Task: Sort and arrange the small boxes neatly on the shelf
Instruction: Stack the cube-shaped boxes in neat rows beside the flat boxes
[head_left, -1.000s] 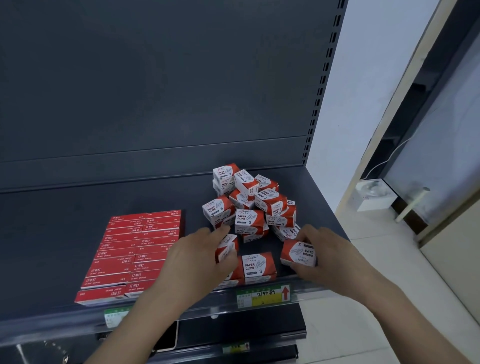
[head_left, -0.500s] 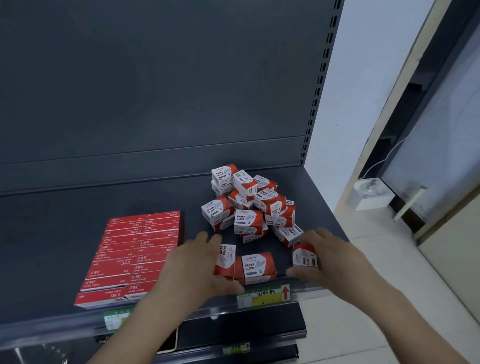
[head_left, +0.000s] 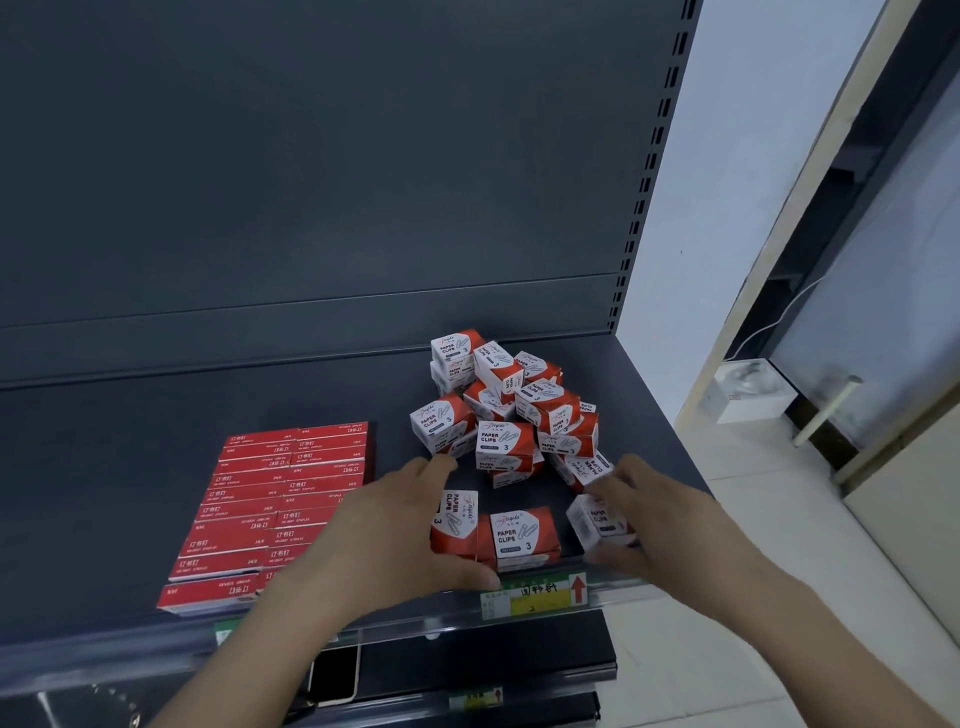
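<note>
Boxes (head_left: 509, 410) heaped on shelf (head_left: 130, 493) just beyond both hands. Left hand (head_left: 395, 530) curls round upright box (head_left: 457, 519); right hand (head_left: 660, 519) pinches tilted box (head_left: 595, 522). Best to set both flush against flat box (head_left: 524, 535) between hands, labels matching, front edges aligned.

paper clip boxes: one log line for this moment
left hand holds turned paper clip box | right hand grips end paper clip box | pile unsorted behind

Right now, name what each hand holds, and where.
Left hand grips a red-and-white cardboard paper-clip box, thumb in front, forefinger behind; right hand pinches another tilted box by its right end.
</note>
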